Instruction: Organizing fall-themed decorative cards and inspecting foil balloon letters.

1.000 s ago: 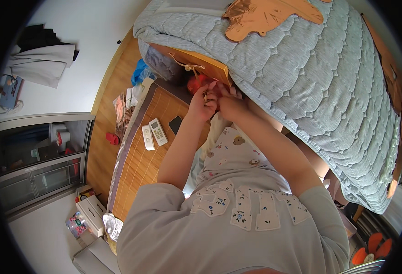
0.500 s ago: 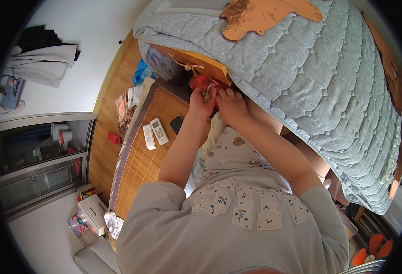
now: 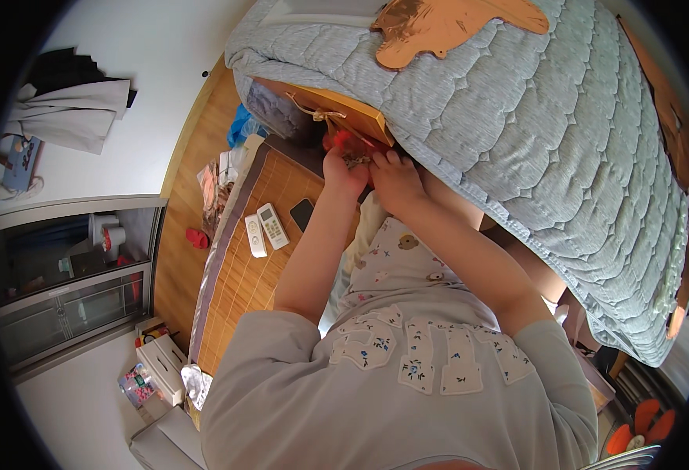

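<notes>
My left hand (image 3: pixel 345 175) is cupped around a small cluster of brownish pieces (image 3: pixel 354 160), too small to name for sure. Beside it, my right hand (image 3: pixel 397 177) has its fingers curled in close to the left fingers; whatever they pinch is hidden. Just beyond both hands lies bright red bag-like material (image 3: pixel 346 142), partly covered by my fingers. It sits at the mouth of an orange-yellow carrier bag (image 3: pixel 352 110) with a gold cord handle (image 3: pixel 327 115), tucked against the bed's side.
A grey quilted bed cover (image 3: pixel 509 149) rises on the right, with a torn brown cardboard-like sheet (image 3: pixel 446 30) on top. To the left, a woven mat (image 3: pixel 239 288) bears two white remotes (image 3: pixel 272 225) and a dark phone (image 3: pixel 302 214). Plastic bags (image 3: pixel 244 125) lie on the wooden floor.
My left hand has turned and closed slightly, so less of the brownish cluster shows in its palm. My right hand stays beside it, nearly unmoved.
</notes>
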`<action>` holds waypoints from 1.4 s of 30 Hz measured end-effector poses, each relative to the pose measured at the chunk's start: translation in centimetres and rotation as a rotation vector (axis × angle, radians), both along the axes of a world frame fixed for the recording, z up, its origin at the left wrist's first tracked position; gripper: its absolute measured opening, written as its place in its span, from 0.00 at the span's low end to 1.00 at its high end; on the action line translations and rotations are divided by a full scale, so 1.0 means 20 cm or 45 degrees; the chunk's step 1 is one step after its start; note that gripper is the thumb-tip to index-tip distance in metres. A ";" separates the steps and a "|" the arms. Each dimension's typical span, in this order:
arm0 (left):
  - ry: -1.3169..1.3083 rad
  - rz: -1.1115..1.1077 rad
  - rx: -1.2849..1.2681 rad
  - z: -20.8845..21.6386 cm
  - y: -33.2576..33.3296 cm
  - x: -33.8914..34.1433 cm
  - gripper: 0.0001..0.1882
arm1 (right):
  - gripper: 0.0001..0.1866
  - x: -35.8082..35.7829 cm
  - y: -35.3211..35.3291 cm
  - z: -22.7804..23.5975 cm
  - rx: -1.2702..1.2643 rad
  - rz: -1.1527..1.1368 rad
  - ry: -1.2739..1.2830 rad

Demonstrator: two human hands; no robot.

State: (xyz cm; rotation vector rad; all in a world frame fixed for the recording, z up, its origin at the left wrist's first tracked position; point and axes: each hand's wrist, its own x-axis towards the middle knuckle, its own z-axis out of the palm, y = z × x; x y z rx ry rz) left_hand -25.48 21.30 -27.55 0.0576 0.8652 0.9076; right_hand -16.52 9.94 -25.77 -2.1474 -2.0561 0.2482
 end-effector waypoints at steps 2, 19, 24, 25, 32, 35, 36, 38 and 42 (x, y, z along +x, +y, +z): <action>-0.008 0.015 -0.024 0.00 0.00 0.01 0.19 | 0.16 0.00 0.00 0.00 0.044 -0.018 0.002; -0.091 -0.113 -0.025 0.10 0.02 -0.02 0.10 | 0.11 -0.01 0.01 0.01 0.093 0.021 0.079; 0.111 -0.061 -0.058 0.19 -0.03 0.04 0.09 | 0.10 0.00 0.01 -0.02 0.156 -0.010 0.081; 0.112 -0.059 -0.058 0.18 -0.03 0.02 0.09 | 0.09 -0.01 0.01 -0.02 0.175 -0.009 0.092; 0.078 -0.089 -0.080 0.13 -0.02 -0.01 0.10 | 0.12 -0.01 0.00 0.00 0.186 -0.057 0.220; 0.056 -0.175 -0.024 0.11 -0.04 -0.02 0.12 | 0.20 0.00 0.01 0.07 0.177 -0.153 0.648; 0.031 -0.243 0.053 0.11 -0.04 -0.03 0.15 | 0.20 0.00 0.01 0.11 0.181 -0.151 0.642; 0.073 -0.196 0.056 0.10 -0.06 -0.06 0.17 | 0.27 0.01 0.00 0.16 0.420 0.234 1.053; 0.027 -0.168 0.114 0.07 -0.05 -0.10 0.20 | 0.29 -0.01 0.05 0.00 0.299 0.223 1.242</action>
